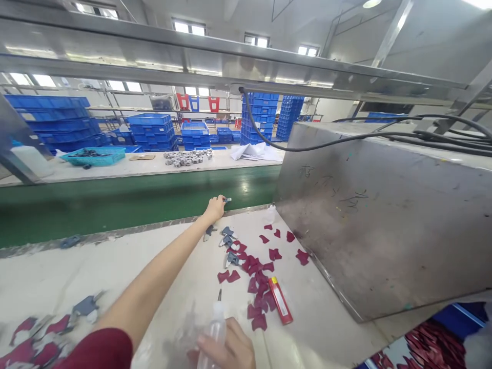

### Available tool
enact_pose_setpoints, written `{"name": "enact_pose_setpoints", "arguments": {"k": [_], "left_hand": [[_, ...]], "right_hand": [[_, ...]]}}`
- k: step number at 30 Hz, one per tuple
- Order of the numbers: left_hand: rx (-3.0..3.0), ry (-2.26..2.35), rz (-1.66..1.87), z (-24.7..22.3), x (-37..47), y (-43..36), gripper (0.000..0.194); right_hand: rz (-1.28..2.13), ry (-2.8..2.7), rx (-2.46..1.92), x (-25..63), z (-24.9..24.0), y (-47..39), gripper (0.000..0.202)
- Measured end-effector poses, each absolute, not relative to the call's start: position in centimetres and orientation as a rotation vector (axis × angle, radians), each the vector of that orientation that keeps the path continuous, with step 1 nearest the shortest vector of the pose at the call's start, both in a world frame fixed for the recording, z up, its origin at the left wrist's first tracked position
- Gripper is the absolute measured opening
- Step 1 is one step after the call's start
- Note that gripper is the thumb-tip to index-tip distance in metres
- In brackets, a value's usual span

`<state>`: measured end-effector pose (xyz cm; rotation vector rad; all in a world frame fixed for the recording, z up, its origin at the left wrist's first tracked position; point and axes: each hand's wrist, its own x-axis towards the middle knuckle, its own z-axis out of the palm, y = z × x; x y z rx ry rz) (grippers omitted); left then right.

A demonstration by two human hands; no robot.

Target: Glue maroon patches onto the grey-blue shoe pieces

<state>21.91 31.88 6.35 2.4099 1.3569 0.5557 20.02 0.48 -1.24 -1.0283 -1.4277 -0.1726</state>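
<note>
My left hand reaches out to the edge of the green conveyor belt, its fingers closed on a small grey-blue part. Near the bottom, my right hand is wrapped round a clear squeeze bottle with a thin dark nozzle pointing up. Between the hands, several grey-blue parts lie on the pale worktable. Many loose maroon pieces are scattered to their right, and a red-and-white box or lighter-shaped item rests by them. More grey and maroon parts lie at lower left.
A large metal box stands on the right, with a black cable over it. Beyond the green belt are a turquoise basket and a pile of grey parts. A metal shelf runs overhead.
</note>
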Motion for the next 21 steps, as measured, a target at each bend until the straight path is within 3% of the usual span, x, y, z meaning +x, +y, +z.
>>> {"name": "enact_pose_setpoints", "arguments": {"k": [3, 6, 12, 21], "left_hand": [[2.407, 1.276, 0.541, 7.4, 17.4, 27.2, 0.026], [2.364, 1.203, 0.475, 7.7, 11.7, 19.8, 0.037], [2.176, 1.257, 0.523, 4.2, 4.2, 5.2, 0.027], [2.099, 1.447, 0.698, 0.8, 3.6, 0.4, 0.022]], "right_hand": [[-0.166, -1.420, -1.020, 20.3, -0.1, -0.3, 0.026], [-0.154, -1.396, -1.107, 20.9, 0.3, -1.6, 0.028], [-0.089, -1.217, -1.234, 22.2, -1.7, -3.4, 0.038], [0.218, -1.229, -1.312, 21.4, 0.6, -4.4, 0.030]]}}
